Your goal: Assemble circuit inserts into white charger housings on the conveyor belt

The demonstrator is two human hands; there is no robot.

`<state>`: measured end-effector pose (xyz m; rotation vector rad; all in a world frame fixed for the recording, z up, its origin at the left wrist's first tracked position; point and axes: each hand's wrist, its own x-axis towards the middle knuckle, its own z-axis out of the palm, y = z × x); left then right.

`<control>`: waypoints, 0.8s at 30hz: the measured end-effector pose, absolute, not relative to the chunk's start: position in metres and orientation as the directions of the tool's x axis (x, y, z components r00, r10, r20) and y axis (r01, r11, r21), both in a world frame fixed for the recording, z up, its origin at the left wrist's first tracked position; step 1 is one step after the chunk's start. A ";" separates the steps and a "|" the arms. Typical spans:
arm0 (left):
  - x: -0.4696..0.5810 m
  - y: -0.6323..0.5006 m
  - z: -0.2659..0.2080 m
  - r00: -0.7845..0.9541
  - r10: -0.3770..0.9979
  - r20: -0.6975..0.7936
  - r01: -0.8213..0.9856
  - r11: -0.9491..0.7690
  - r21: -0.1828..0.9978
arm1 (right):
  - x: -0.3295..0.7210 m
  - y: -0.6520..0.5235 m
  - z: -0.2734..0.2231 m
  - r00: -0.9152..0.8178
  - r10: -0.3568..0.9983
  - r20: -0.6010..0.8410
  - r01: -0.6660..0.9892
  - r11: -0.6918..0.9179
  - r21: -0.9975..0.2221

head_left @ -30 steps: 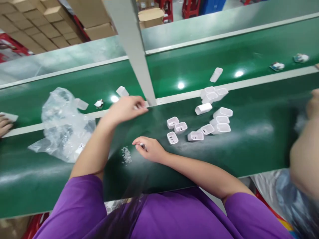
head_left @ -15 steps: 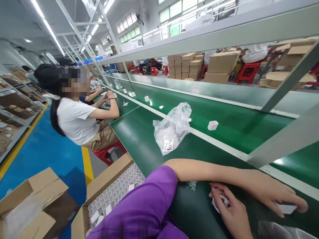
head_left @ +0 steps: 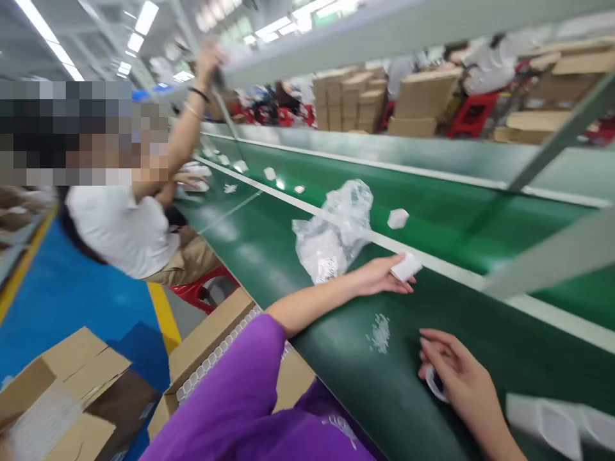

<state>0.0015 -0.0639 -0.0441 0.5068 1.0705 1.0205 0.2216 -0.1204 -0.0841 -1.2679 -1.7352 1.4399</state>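
A person in a purple sleeve [head_left: 240, 397] works at a long green surface [head_left: 298, 256]. The left hand [head_left: 379, 276], arm stretched forward across the surface, pinches a white shell [head_left: 406, 266] by its near end, just beside a crumpled plastic bag [head_left: 336, 234]. The right hand [head_left: 456, 378] rests nearer the body, fingers curled around a small white piece [head_left: 435, 386], steadying it against the surface. Tiny clear bits [head_left: 380, 333] lie between the hands.

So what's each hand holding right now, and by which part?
The left hand pinches a white charger housing by its near end with the fingertips. The right hand curls over a small white piece, mostly hidden, so the grip point cannot be told.
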 end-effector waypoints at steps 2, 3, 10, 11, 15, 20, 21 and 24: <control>0.001 -0.067 -0.045 0.105 0.877 -0.468 -0.461 0.460 0.759 | 0.221 -0.122 -0.082 -0.431 0.896 -0.109 0.339 0.050 -0.939; 0.001 -0.067 -0.047 0.113 0.882 -0.458 -0.476 0.452 0.754 | 0.221 -0.121 -0.081 -0.464 0.880 -0.098 0.346 0.078 -0.935; -0.005 -0.056 -0.068 -0.033 0.954 -0.299 -0.387 0.264 0.884 | 0.209 -0.107 -0.078 -0.629 0.777 -0.027 0.578 0.445 -0.684; -0.004 -0.056 -0.069 -0.041 0.957 -0.288 -0.374 0.253 0.892 | 0.204 -0.106 -0.075 -0.631 0.773 -0.074 0.643 0.467 -0.607; -0.001 -0.060 -0.067 -0.069 0.965 -0.253 -0.323 0.218 0.921 | 0.183 -0.100 -0.057 -0.653 0.728 -0.206 0.749 0.582 -0.317; 0.001 -0.060 -0.064 -0.084 0.965 -0.247 -0.293 0.213 0.932 | 0.168 -0.097 -0.045 -0.710 0.641 -0.293 0.698 0.697 -0.166; 0.001 -0.060 -0.064 -0.082 0.965 -0.248 -0.292 0.215 0.932 | 0.166 -0.097 -0.044 -0.715 0.630 -0.303 0.687 0.712 -0.142; 0.001 -0.060 -0.064 -0.077 0.965 -0.252 -0.290 0.220 0.931 | 0.161 -0.099 -0.041 -0.739 0.589 -0.327 0.645 0.759 -0.091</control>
